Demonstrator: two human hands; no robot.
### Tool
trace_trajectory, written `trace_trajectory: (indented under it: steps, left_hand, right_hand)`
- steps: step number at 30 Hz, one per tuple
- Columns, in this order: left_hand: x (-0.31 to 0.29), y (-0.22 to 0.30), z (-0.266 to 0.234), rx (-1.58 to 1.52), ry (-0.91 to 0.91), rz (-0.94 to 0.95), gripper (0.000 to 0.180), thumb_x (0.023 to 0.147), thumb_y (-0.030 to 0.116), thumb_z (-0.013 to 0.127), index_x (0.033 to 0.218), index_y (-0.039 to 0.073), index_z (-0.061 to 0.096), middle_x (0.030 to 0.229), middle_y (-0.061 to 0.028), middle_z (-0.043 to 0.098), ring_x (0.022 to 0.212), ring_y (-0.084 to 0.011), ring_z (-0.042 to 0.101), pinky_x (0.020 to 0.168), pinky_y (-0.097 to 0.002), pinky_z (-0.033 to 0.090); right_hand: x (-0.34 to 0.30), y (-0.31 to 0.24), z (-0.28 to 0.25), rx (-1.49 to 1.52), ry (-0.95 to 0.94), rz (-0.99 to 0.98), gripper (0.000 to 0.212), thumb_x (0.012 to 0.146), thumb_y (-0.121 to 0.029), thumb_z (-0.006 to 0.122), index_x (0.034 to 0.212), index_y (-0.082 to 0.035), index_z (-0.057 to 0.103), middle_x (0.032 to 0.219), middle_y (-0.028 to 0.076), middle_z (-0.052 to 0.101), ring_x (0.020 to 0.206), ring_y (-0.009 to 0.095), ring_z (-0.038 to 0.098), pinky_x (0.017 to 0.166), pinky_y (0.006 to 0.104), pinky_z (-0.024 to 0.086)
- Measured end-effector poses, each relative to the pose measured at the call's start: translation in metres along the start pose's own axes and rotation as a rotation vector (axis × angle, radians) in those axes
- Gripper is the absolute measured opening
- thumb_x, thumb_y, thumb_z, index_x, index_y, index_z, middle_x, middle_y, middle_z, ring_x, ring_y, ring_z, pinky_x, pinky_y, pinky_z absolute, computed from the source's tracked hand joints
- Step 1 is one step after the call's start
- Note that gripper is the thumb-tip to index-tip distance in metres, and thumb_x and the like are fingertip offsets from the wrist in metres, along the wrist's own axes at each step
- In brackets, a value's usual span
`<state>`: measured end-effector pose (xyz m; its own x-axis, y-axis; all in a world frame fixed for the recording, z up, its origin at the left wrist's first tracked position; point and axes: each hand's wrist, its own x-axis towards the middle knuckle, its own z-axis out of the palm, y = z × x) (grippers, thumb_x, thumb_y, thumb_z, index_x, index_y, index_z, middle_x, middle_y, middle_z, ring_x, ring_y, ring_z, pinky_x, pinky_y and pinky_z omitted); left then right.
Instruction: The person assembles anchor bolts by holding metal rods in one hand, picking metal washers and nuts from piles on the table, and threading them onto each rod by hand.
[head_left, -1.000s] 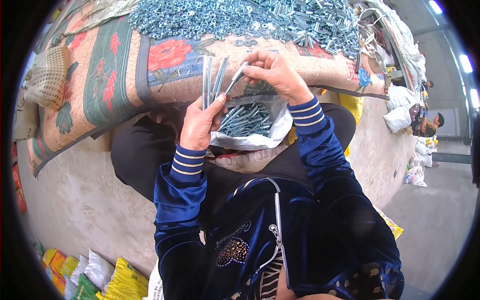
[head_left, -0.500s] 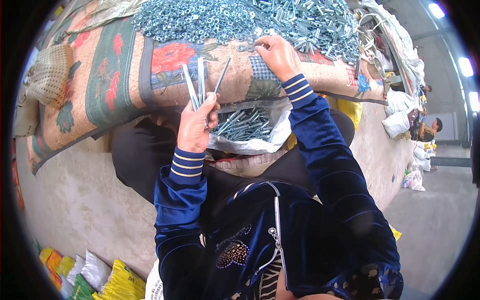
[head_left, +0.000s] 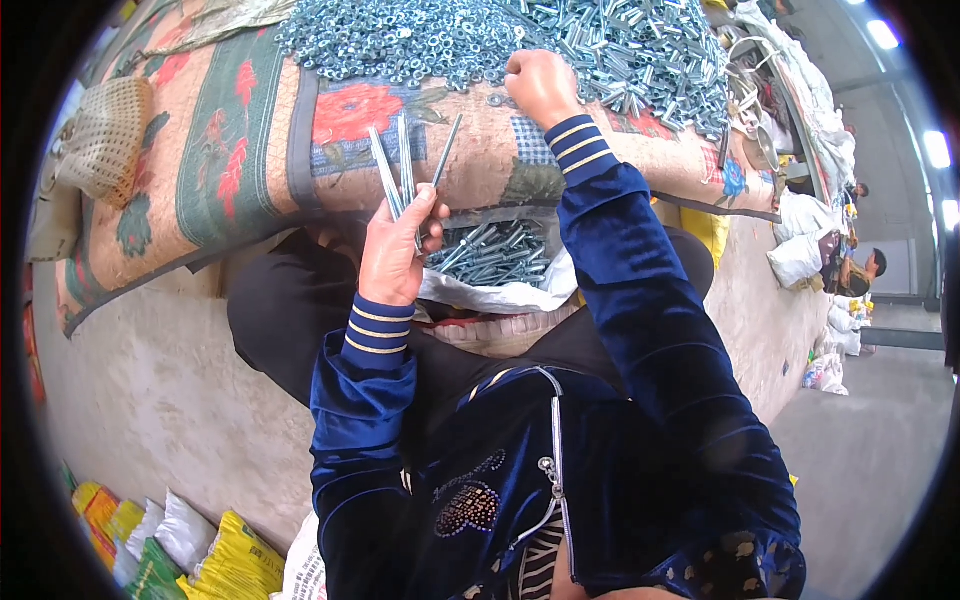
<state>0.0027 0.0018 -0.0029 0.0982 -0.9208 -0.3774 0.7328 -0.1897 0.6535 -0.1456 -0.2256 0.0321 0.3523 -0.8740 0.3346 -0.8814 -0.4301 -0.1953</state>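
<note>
My left hand (head_left: 395, 245) is closed round several long silvery bolts (head_left: 405, 165), which fan upward out of the grip, one leaning off to the right. Beyond them, my right hand (head_left: 543, 88) reaches to the near edge of a heap of small metal nuts (head_left: 400, 45). Its fingers are curled and the tips are partly hidden, so what they pinch does not show. Just right of that hand lies a heap of metal sleeves (head_left: 640, 60). Between my knees, a white sack (head_left: 530, 297) stands open with many bolts (head_left: 490, 253) inside.
A flowered padded cloth (head_left: 345, 185) covers the work surface, its edge curving before me. A woven basket (head_left: 110, 140) sits at the left. Filled bags (head_left: 240, 560) stand at lower left. White sacks (head_left: 800, 255) and a seated person (head_left: 862, 272) are farther off right.
My right hand has shifted slightly away from me and left, farther into the edge of the nuts. My left hand keeps its hold on the bolts, nearly still.
</note>
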Motion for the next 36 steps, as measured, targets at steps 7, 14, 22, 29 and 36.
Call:
trace_trajectory:
  steps: [7,14,22,29,36]
  left_hand:
    - [-0.001,0.002,0.001,0.025,0.006,0.014,0.015,0.086,0.017,0.065,0.097,0.008,0.058,0.078,-0.004,0.061,0.061,-0.0079,0.051,0.053,-0.0188,0.038]
    - [-0.003,0.0,0.0,0.071,-0.01,0.014,0.015,0.086,0.015,0.065,0.098,0.007,0.058,0.079,-0.0039,0.061,0.062,-0.0075,0.051,0.051,-0.0172,0.037]
    - [-0.002,-0.001,-0.001,0.056,-0.027,0.029,0.014,0.087,0.012,0.064,0.098,0.006,0.058,0.081,-0.0051,0.061,0.062,-0.0076,0.05,0.051,-0.0174,0.037]
    - [-0.002,0.002,0.0,-0.083,-0.044,0.062,0.016,0.087,0.011,0.063,0.1,0.005,0.056,0.081,-0.006,0.06,0.062,-0.0092,0.052,0.051,-0.0195,0.039]
    - [0.0,0.003,-0.003,-0.093,0.008,0.081,0.022,0.082,0.008,0.068,0.1,0.006,0.056,0.083,-0.0079,0.063,0.067,-0.0127,0.058,0.052,-0.0218,0.041]
  right_hand:
    - [-0.003,0.018,-0.014,0.316,-0.046,-0.046,0.019,0.073,-0.021,0.068,0.086,-0.008,0.07,0.076,0.009,0.068,0.067,0.019,0.065,0.065,0.0305,0.051]
    - [-0.063,-0.023,-0.034,1.173,-0.417,0.093,0.017,0.082,-0.006,0.067,0.096,0.003,0.066,0.086,0.007,0.067,0.076,0.012,0.064,0.072,0.0234,0.053]
    - [-0.082,-0.046,-0.042,1.036,-0.104,-0.091,0.013,0.078,-0.002,0.066,0.09,0.0,0.067,0.081,0.007,0.067,0.073,0.013,0.065,0.067,0.024,0.051]
    - [-0.047,-0.048,-0.018,0.405,0.329,-0.357,0.011,0.074,-0.018,0.07,0.083,-0.011,0.07,0.085,0.008,0.063,0.08,0.026,0.059,0.072,0.0366,0.048]
    - [-0.031,-0.044,-0.005,0.114,0.308,-0.321,0.009,0.075,-0.02,0.071,0.078,-0.012,0.071,0.078,0.005,0.061,0.075,0.024,0.059,0.069,0.0352,0.047]
